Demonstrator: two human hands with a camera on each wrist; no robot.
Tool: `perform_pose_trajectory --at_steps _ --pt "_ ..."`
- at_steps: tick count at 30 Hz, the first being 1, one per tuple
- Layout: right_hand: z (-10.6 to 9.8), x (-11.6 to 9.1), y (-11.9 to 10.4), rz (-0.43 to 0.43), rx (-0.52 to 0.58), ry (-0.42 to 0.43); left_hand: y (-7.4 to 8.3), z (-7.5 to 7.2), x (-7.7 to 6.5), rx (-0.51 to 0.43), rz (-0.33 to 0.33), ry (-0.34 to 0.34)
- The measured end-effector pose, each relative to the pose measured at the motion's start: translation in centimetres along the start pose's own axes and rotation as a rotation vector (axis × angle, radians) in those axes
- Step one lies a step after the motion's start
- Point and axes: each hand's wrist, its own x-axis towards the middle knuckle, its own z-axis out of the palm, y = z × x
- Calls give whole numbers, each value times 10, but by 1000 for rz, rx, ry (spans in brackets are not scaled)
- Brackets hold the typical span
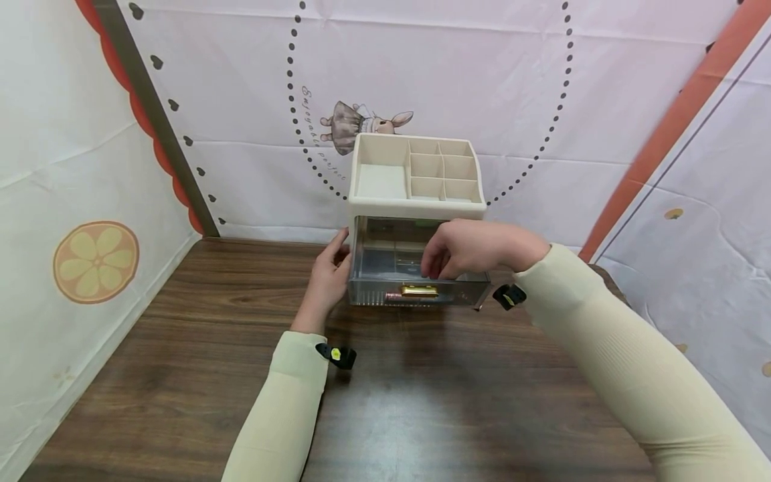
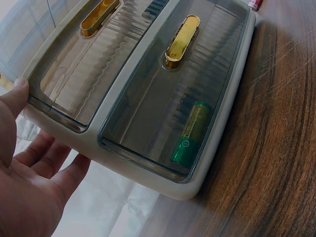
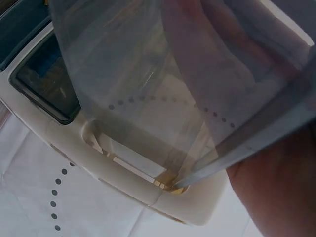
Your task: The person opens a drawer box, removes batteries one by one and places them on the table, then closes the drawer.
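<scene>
A cream desktop organizer (image 1: 417, 209) stands against the back wall, with its clear top drawer (image 1: 373, 293) pulled out toward me. My left hand (image 1: 328, 284) rests along the organizer's left side. In the left wrist view, its thumb touches the front edge while the other fingers lie against the side wall. My right hand (image 1: 470, 248) reaches over the drawer's right side, fingers bent down inside it. Whether anything is between those fingertips is hidden. A green battery (image 2: 191, 134) shows through the front of a lower, closed drawer (image 2: 143, 108).
Gold handles (image 2: 182, 39) mark the drawer fronts. Open compartments (image 1: 426, 165) top the organizer. A small red item (image 2: 255, 4) lies on the wooden table (image 1: 385, 402) beyond it. Printed cloth (image 1: 241, 80) covers the walls behind and at both sides.
</scene>
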Motion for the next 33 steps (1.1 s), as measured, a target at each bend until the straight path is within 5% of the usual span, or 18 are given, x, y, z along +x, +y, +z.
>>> perform_pose_trajectory --at_steps 10,33 --pt "3 9 -2 51 -104 -50 0 1 0 4 4 3" --pt "10 15 -4 9 -263 40 1 0 -1 -1 -8 6"
